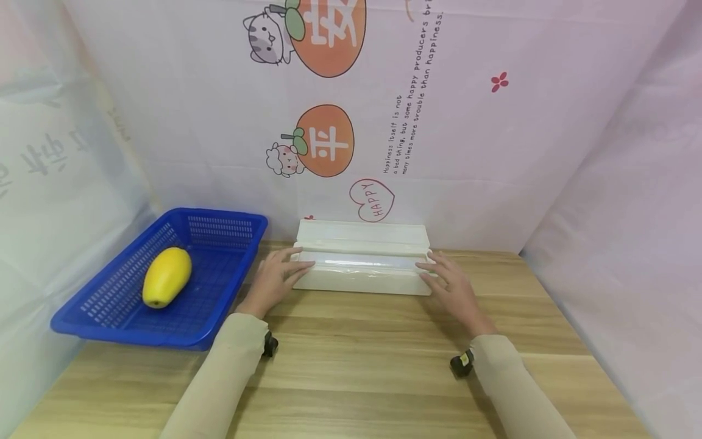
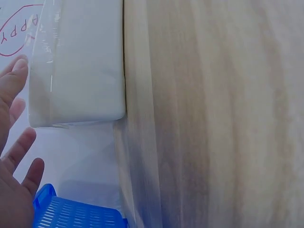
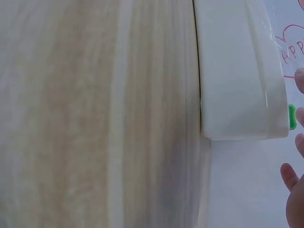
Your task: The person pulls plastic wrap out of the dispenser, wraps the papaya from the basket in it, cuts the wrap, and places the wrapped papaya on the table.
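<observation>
A long white plastic-wrap dispenser (image 1: 362, 281) lies on the table against the back wall, its lid (image 1: 362, 233) raised behind it. Clear shiny film stretches along its top. At the left end, my left hand (image 1: 272, 277) reaches over the box with fingers extended and spread, fingertips right at the film's edge. My right hand (image 1: 452, 286) mirrors it at the other end, fingers also extended. In the left wrist view, the film hangs slightly past the box's front edge (image 2: 85, 116). A small green part (image 3: 292, 117) shows beside the box in the right wrist view.
To the left stands a blue plastic basket (image 1: 230, 292) with perforated sides. A yellow oval fruit (image 1: 167, 277) lies in it. White printed cloth (image 1: 466, 152) encloses the wooden table (image 1: 351, 366) at the back and both sides.
</observation>
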The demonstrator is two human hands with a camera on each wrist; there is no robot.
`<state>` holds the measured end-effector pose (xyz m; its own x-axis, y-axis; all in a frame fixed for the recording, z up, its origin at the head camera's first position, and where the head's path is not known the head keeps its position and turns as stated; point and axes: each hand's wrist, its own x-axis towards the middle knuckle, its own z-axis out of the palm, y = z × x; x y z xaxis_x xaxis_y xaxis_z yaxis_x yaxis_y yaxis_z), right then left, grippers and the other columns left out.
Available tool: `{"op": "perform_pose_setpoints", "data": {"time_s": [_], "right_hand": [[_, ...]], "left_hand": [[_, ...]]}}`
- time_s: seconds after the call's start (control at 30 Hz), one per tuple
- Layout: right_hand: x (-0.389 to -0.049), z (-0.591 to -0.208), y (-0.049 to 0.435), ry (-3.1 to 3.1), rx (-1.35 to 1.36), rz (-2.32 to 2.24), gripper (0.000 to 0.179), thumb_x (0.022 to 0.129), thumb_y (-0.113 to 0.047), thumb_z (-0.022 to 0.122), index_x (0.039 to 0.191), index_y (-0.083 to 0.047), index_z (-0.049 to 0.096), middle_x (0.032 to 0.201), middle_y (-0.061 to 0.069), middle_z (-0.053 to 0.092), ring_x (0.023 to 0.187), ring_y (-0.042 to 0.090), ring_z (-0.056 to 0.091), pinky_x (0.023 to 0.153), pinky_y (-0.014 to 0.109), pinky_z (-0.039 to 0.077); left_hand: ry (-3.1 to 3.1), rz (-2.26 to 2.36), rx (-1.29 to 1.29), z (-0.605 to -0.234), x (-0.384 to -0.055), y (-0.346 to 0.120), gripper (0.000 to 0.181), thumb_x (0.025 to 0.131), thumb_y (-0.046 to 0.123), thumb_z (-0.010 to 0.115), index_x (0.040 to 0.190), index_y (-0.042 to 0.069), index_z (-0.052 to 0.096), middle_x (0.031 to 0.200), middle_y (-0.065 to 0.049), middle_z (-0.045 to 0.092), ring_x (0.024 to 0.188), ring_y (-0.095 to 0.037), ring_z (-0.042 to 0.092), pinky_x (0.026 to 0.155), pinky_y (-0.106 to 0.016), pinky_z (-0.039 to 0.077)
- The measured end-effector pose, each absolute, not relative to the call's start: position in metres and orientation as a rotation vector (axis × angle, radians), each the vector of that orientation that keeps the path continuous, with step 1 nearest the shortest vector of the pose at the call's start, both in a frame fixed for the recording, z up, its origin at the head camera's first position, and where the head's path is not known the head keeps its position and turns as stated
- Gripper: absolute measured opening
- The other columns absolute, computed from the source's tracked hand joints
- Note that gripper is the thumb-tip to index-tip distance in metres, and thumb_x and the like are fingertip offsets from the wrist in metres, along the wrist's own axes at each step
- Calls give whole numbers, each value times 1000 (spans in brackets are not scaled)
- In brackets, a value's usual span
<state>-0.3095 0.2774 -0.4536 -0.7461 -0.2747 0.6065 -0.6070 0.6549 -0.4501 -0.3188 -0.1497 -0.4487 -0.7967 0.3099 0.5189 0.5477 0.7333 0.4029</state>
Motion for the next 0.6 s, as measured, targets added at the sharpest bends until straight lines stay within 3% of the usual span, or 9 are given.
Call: {"op": "perform_pose_setpoints", "data": {"time_s": [0.27,0.43,0.6], "right_hand": [[-309,-453,274,-2355,651,938,18,95,-14,71,112,-10,75,138,19,58,139,41,39,111,64,26],[-306,-450,273,-2380,596,993,19,96,-17,70,113,-9,74,139,16,58,139,39,38,112,64,25],[-305,-446,272,-2394,556,1032,23,97,-19,68,117,-9,73,139,14,58,138,39,39,112,63,25]], "left_hand": [[-2463,-807,-704,-449,-317,-153,21,94,14,72,113,21,78,140,-11,57,130,-40,45,103,-66,34],[-2472,-803,-704,-452,-318,-155,28,78,0,77,96,21,73,138,-14,56,129,-41,44,101,-66,35],[-2502,-737,-707,-452,-318,-151,39,69,5,89,96,20,65,138,-16,52,128,-44,42,102,-65,35]]}}
